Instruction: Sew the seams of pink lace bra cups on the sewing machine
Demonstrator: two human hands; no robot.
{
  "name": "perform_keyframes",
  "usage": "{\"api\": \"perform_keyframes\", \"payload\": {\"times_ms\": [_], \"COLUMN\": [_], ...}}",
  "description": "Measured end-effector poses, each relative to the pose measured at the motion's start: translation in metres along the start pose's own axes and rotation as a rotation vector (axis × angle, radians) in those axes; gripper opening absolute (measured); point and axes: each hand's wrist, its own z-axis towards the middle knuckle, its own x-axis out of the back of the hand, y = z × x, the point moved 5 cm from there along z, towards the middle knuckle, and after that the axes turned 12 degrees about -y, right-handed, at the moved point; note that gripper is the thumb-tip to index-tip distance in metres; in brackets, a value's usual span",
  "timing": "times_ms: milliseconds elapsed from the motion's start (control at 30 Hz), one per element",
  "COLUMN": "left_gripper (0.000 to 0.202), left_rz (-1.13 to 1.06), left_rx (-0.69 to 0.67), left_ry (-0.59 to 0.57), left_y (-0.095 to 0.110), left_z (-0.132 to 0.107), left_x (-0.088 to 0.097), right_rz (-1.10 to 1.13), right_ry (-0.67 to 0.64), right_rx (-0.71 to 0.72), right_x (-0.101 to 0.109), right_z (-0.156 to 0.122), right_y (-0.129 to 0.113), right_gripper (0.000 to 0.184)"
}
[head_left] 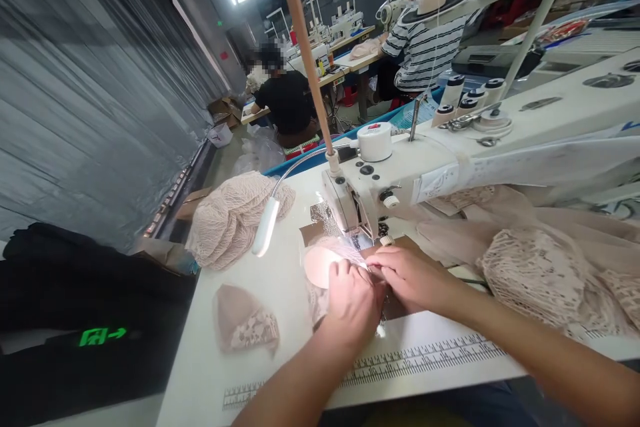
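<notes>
My left hand and my right hand meet just in front of the needle of a white sewing machine. Both have their fingers curled, pinching a piece of pale pink lace with a round cup under the machine's lamp light. The left hand presses the fabric from the near side; the right hand grips its edge next to the presser foot. The needle itself is hidden behind the fingers.
A heap of pink lace pieces lies at the table's left; one finished cup sits nearer. More lace is piled at the right. A gooseneck lamp leans over the white table, a printed ruler along its front. Two people sit at machines behind.
</notes>
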Motion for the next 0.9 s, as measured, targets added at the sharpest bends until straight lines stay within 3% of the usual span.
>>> {"api": "perform_keyframes", "payload": {"times_ms": [100,267,300,367,433,467,633,900], "left_gripper": [0.024,0.041,0.041,0.036,0.031,0.030,0.034,0.032], "left_rz": [-0.046,-0.527,-0.608,-0.650,-0.566,-0.506,-0.268,-0.299], "left_rx": [0.006,-0.258,-0.268,-0.262,-0.286,-0.310,-0.270,-0.338], "left_ry": [-0.111,-0.494,-0.481,-0.294,-0.086,-0.037,0.016,0.042], "left_y": [-0.002,-0.019,-0.024,-0.035,-0.041,-0.042,-0.048,-0.058], "left_z": [-0.016,-0.032,-0.030,-0.020,-0.012,-0.009,-0.001,0.017], "left_x": [0.014,0.041,0.045,0.050,0.044,0.036,0.000,0.003], "right_rz": [-0.109,-0.329,-0.356,-0.408,-0.449,-0.462,-0.462,-0.405], "right_ry": [-0.079,0.020,0.052,0.112,0.153,0.169,0.231,0.160], "right_rx": [0.024,0.038,0.041,0.052,0.067,0.075,0.052,-0.082], "right_x": [-0.021,-0.030,-0.029,-0.027,-0.027,-0.027,-0.027,-0.023], "right_z": [0.002,0.000,-0.001,-0.001,0.000,0.000,0.005,0.017], "right_y": [0.003,0.002,0.001,0.002,0.003,0.004,0.008,0.008], "right_gripper": [0.024,0.016,0.018,0.021,0.023,0.026,0.038,0.035]}}
